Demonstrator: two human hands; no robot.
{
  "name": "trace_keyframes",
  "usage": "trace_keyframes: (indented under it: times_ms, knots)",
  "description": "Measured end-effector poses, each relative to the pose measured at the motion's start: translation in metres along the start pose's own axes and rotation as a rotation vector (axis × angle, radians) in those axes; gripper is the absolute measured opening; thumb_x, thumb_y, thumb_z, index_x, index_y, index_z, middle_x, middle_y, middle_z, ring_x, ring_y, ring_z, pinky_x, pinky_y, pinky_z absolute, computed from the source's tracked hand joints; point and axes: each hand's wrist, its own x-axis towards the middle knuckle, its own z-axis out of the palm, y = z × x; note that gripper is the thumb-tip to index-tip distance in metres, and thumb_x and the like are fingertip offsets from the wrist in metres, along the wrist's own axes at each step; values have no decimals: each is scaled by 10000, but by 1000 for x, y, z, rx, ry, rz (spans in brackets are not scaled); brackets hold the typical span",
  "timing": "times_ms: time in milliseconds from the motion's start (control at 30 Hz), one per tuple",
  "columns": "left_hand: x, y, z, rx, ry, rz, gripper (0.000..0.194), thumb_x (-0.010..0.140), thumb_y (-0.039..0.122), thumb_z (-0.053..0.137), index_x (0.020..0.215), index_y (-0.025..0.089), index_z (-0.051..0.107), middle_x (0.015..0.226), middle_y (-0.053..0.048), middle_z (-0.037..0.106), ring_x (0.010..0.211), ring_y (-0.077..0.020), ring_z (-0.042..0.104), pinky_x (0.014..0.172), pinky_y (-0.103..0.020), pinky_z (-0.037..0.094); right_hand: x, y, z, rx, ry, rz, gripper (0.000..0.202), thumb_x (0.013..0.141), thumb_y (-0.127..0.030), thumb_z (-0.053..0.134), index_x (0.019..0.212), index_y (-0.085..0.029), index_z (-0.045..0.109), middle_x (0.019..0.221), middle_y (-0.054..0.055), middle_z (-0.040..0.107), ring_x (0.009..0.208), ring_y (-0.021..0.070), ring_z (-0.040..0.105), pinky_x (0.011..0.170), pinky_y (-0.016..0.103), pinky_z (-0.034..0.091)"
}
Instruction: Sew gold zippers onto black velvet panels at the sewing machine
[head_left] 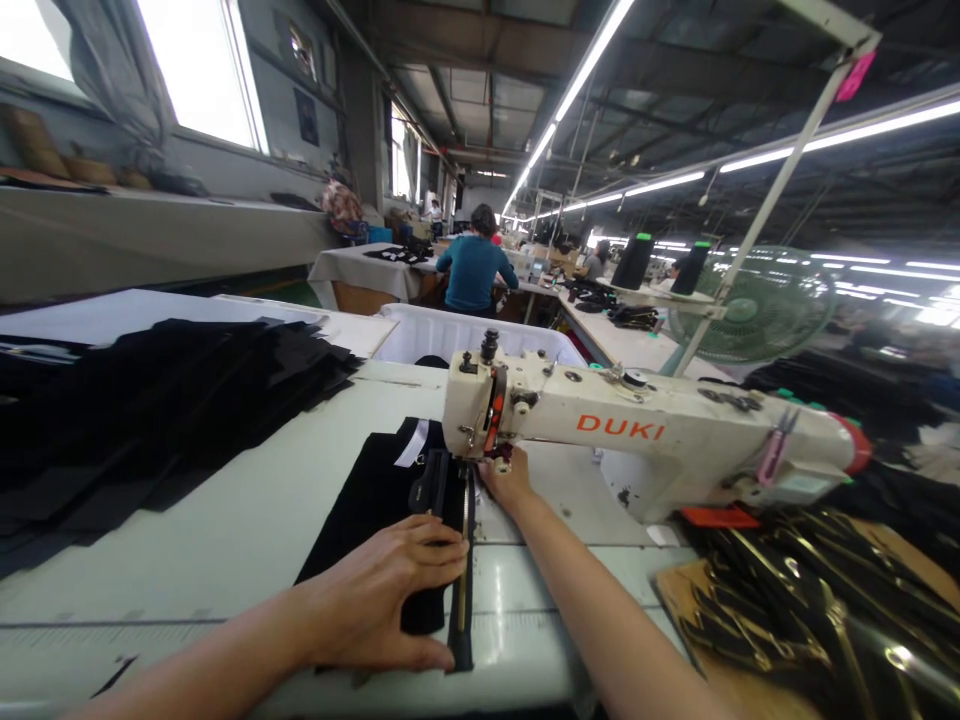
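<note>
A white sewing machine [622,430] marked DUKI stands on the pale table. Under its head lies a black fabric piece [352,510] with a white label [413,443] near its top. Along the fabric's right edge runs a black zipper strip [463,600] with a gold-coloured line. My left hand [390,590] lies on the fabric and strip, thumb and fingers spread apart. Just right of the needle area, my right hand [510,480] reaches behind the machine head; its fingertips are partly hidden, and what they touch cannot be made out.
Stacked black fabric pieces [165,410] cover the left of the table. Black strips with gold zippers [795,600] lie on a board at the right. Behind the machine are a white bin [480,330], a thread stand and a green fan [757,305]. A person in blue [472,272] sits ahead.
</note>
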Motion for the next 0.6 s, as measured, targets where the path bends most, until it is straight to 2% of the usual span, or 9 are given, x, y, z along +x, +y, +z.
trace_keyframes:
  times_ms: [100, 167, 233, 333, 400, 467, 600]
  knots:
    - [-11, -7, 6, -74, -15, -32, 738, 839, 584, 689, 1466, 265, 464, 1492, -77, 480, 1354, -316, 464, 1177, -494, 283, -21, 7, -8, 69, 44, -106, 163, 933, -166, 601, 1089, -135, 635, 1152, 113, 635, 1090, 239, 601, 934, 416, 516]
    - [-15, -9, 8, -97, -5, -53, 766, 819, 583, 711, 1479, 307, 439, 1514, -62, 454, 1368, -327, 441, 1186, -487, 271, -45, 9, -15, 118, 57, -199, 261, 905, -87, 551, 1153, -132, 615, 1225, 149, 602, 1157, 244, 560, 978, 397, 496]
    - [-16, -7, 6, -81, 18, -70, 783, 780, 563, 755, 1466, 331, 457, 1495, -55, 477, 1358, -334, 452, 1181, -470, 293, -67, 10, -22, 176, 31, -336, 350, 872, -64, 538, 1192, -188, 602, 1232, 94, 609, 1171, 215, 547, 1041, 383, 455]
    - [-12, -3, 1, -27, 46, -83, 802, 734, 478, 812, 1449, 333, 478, 1433, -58, 533, 1302, -327, 514, 1152, -448, 355, -85, 11, -24, 315, -10, -521, 460, 829, -53, 533, 1243, -249, 578, 1235, 37, 622, 1200, 205, 532, 1147, 449, 338]
    - [-10, -4, -2, 1, 50, -71, 764, 759, 433, 793, 1447, 326, 478, 1404, -59, 557, 1270, -311, 544, 1134, -436, 382, -87, 12, -20, 363, -6, -536, 506, 835, -46, 507, 1294, -253, 551, 1274, 43, 612, 1234, 216, 516, 1159, 486, 310]
    - [-8, -8, -3, 26, 55, -59, 723, 800, 396, 756, 1457, 324, 461, 1405, -57, 558, 1273, -299, 544, 1125, -431, 393, -85, 13, -14, 362, 9, -511, 514, 852, -48, 490, 1321, -255, 535, 1316, 48, 596, 1255, 220, 508, 1148, 490, 329]
    - [-7, -20, -1, 42, 85, -56, 744, 781, 354, 779, 1455, 335, 464, 1409, -41, 561, 1270, -302, 549, 1113, -429, 411, -82, 15, -8, 340, 76, -490, 497, 864, -58, 485, 1324, -242, 527, 1344, 67, 583, 1257, 244, 511, 1111, 503, 380]
